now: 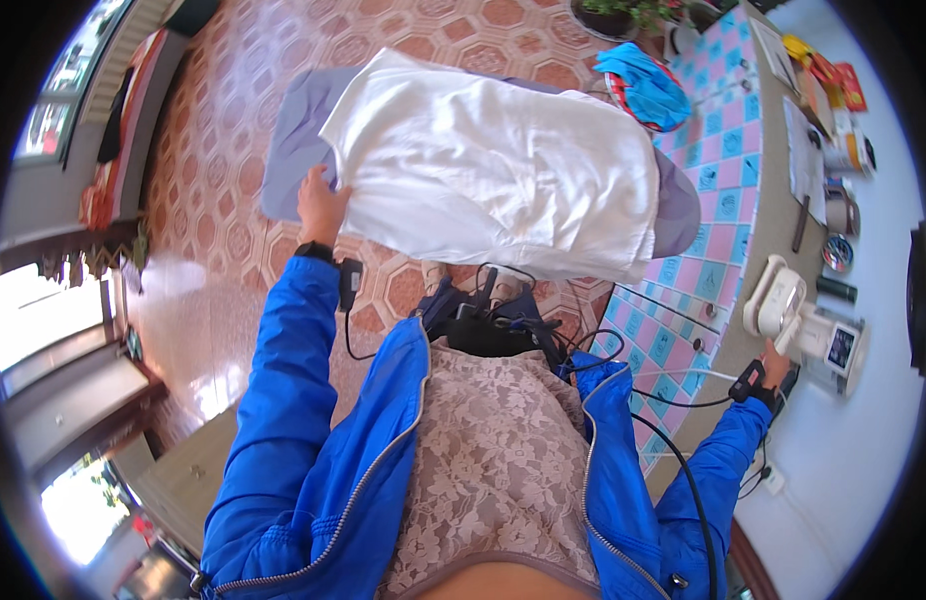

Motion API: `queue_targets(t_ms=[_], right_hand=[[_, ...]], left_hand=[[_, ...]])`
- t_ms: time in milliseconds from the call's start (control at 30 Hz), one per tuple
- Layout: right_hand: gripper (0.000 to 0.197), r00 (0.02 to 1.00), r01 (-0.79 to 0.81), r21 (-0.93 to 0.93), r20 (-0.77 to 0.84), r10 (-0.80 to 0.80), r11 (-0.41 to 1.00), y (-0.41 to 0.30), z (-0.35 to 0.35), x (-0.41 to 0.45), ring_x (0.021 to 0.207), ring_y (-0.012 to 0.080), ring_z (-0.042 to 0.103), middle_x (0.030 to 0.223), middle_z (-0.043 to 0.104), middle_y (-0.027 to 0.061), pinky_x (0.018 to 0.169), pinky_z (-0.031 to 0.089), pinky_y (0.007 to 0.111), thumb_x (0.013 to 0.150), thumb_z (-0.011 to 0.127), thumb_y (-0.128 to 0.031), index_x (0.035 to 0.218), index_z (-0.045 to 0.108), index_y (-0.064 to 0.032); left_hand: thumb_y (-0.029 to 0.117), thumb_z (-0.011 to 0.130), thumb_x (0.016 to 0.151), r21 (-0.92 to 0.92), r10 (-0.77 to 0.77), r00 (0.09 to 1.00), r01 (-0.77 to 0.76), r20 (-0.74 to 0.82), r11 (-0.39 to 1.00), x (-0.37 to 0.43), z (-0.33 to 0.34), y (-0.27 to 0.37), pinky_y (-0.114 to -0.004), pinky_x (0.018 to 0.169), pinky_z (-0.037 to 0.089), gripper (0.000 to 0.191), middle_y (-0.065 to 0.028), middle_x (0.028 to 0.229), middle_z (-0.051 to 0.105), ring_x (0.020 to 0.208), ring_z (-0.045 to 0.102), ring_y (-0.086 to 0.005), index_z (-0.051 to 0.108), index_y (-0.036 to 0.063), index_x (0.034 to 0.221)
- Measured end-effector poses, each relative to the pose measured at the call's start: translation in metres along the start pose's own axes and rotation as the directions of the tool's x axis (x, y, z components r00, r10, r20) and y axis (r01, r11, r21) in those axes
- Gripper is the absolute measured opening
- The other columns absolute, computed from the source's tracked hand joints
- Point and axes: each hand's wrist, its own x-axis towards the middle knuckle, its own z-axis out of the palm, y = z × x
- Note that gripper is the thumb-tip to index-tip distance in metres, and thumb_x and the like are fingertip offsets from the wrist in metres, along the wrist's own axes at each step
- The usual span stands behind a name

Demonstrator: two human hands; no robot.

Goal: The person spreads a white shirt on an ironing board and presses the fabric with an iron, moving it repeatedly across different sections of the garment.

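A white sleeveless garment lies spread over a grey-purple ironing board, covering most of it. My left hand rests at the garment's left edge, fingers apart, touching cloth and board. Far to the right, my right hand is at the handle of a white garment steamer or iron on the counter; its fingers are partly hidden, and I cannot tell how firmly they close. Beside it stands a white base unit with a dark panel.
The counter on the right holds papers, jars and a dark green cylinder. A basket with blue cloth stands beyond the board's right end. Potted plants are farther off. Black cables hang by my right arm.
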Motion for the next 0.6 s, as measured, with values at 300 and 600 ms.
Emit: queue_targets(t_ms=[300,600], right_hand=[[0.038,0.958,0.097,0.308,-0.286,-0.005,0.946,-0.055,-0.016,-0.076,0.05,0.0137,0.05,0.06,0.055,0.0061,0.046,0.041,0.027,0.073,0.067,-0.034,0.078,0.059,0.003],[0.041,0.722,0.691,0.229,-0.167,-0.672,0.685,-0.193,-0.066,-0.142,0.067,0.0103,0.053,0.088,0.057,0.0063,0.056,0.045,0.023,0.074,0.068,-0.012,0.11,0.053,0.001]], left_hand=[[0.038,0.071,0.065,-0.081,-0.204,0.978,0.206,0.03,0.975,-0.019,0.008,-0.007,-0.038,0.073,0.046,0.039,-0.0103,0.087,0.06,0.084,0.058,-0.0265,0.064,0.0082,0.09],[0.039,0.071,0.064,-0.224,-0.302,0.894,0.385,0.33,0.895,0.0,0.014,-0.011,-0.039,0.073,0.046,0.038,-0.012,0.085,0.063,0.084,0.06,-0.029,0.066,0.0086,0.086]])
